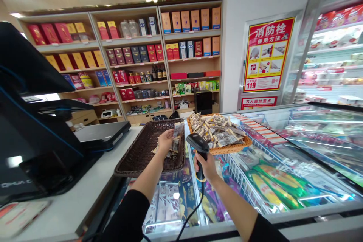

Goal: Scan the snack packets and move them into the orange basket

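Note:
My right hand (207, 166) is wrapped round the handle of a black barcode scanner (198, 143), whose head points left toward the brown basket. A cable hangs down from its grip. Inside the dark brown woven basket (133, 149), my left hand (166, 141) has its fingers closed at the edge of a small clear-and-tan snack packet (178, 130); the fingertips are partly hidden. A few more packets (174, 149) lie beneath it at the basket's right side. Behind the scanner, an orange woven basket (242, 143) is heaped with similar packets (218, 128).
Both baskets rest on a glass-topped chest freezer (283, 147) with bagged goods inside. On the left counter (99, 181) stand a black checkout terminal (34, 132) and a flat weighing scale (103, 135). Shelves of boxed goods (136, 55) line the back wall.

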A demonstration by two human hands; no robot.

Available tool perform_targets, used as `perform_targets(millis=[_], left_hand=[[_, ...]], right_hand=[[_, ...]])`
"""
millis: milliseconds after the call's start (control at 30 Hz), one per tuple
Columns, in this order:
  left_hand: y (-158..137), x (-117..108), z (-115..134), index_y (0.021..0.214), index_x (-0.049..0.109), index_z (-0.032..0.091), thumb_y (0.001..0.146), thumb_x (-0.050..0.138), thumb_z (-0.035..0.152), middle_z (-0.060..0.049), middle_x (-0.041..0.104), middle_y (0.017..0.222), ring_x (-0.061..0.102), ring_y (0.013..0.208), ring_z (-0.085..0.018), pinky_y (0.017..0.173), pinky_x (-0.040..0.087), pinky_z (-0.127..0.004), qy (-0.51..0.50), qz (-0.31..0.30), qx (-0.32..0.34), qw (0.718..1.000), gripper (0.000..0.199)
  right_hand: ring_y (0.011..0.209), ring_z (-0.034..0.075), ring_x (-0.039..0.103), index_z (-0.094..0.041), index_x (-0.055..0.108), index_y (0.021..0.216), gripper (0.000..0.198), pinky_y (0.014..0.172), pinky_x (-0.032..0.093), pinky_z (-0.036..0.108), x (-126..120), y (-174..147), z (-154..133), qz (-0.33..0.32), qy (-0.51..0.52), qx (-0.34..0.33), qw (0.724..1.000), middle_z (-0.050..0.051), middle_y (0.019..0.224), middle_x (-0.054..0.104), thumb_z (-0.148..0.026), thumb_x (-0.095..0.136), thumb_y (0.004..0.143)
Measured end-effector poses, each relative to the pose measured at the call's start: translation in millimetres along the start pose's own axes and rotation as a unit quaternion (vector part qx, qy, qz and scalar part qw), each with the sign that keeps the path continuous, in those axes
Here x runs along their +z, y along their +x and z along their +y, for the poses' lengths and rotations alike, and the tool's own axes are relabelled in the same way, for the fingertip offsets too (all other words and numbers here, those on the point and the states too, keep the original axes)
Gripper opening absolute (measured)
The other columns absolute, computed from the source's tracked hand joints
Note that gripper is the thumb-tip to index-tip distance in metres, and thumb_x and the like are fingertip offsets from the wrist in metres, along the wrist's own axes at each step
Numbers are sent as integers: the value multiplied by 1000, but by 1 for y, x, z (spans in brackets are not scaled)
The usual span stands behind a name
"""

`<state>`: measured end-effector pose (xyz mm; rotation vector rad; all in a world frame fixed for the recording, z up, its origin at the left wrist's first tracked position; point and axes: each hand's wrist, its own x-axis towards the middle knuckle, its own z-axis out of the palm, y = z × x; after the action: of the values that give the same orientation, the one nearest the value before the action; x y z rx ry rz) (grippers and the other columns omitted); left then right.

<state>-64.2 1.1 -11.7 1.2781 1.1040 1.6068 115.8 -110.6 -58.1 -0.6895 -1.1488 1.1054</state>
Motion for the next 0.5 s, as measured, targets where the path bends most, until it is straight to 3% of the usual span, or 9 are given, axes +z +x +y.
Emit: perform_targets(millis=[367,500], left_hand=[[-5,4,3,86,68,15,57,66,-4,-8,73,94,65,102,-22,97,47,-42,-9,-9,-4,1000,35],[-10,-3,11,84,71,19,60,64,-3,-7,73,95,64,104,-25,101,43,-44,106,32,44,993,32]], right_hand=[[34,9,43,-18,55,69,37,36,38,22,2,-4,-8,-24,-15,3,1000,-5,45,48,-53,59,80],[34,9,43,-17,57,78,36,36,38,22,1,-3,-6,-8,15,11,1000,-6,47,48,-53,62,77]])
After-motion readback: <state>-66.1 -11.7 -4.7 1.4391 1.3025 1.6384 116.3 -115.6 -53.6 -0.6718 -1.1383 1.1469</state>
